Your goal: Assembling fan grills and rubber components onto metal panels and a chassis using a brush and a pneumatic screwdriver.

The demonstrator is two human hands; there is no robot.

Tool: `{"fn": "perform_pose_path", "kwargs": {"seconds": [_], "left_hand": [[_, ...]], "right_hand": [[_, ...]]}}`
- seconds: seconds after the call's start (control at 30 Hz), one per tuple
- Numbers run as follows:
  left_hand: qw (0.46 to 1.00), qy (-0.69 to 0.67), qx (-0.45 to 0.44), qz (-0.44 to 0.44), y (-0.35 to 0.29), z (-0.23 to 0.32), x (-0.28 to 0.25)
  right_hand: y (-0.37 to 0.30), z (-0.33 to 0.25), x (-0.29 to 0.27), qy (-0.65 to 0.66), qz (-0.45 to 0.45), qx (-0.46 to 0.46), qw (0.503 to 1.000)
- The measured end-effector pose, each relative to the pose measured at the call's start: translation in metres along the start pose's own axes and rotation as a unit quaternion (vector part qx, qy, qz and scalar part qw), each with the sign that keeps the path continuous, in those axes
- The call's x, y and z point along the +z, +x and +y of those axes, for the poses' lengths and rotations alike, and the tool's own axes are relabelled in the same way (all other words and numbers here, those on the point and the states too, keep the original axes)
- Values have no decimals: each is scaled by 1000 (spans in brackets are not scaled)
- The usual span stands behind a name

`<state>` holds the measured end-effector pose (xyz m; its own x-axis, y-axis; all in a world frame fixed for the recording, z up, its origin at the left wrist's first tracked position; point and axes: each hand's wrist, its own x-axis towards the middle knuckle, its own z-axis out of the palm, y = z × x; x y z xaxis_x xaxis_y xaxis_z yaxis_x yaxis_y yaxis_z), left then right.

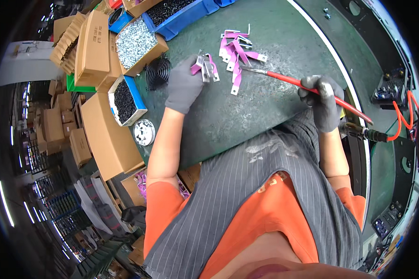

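Fingers of your left hand pinch a few pink-and-silver pieces, just left of the loose pile of pink strips on the green worktop; fingers of your right hand are curled round the red-handled brush, well to the right of the pile, so your left hand is nearer; the brush's long axis slants from your right hand up toward the pile, bristles at its lower right edge, though you cannot tell whether they touch; the pile's strips cross at mixed angles, the lowest pointing toward your body; the brush blocks the pile's right side, the held pieces its left; farther left of the pile sit a black coil and an open carton of silver fasteners; above it to the left is a blue bin.
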<state>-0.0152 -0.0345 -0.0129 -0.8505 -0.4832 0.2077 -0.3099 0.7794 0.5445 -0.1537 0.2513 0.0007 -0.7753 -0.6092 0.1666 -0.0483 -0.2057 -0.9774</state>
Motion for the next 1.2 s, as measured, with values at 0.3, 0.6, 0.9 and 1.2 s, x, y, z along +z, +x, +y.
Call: {"fn": "perform_pose_path", "kwargs": {"seconds": [0.3,0.6,0.9,1.2], "left_hand": [[987,150,-53,7,2,-4,28],[918,-388,-68,-41,-67,27,4],[946,-318,41,47,-70,41,0],[962,-258,70,49,-71,43,-6]], "right_hand": [[4,6,3,47,65,67,995],[3,-26,14,45,-16,-11,999],[6,-34,22,11,-136,-156,978],[0,-39,22,-24,-127,-106,986]]}}
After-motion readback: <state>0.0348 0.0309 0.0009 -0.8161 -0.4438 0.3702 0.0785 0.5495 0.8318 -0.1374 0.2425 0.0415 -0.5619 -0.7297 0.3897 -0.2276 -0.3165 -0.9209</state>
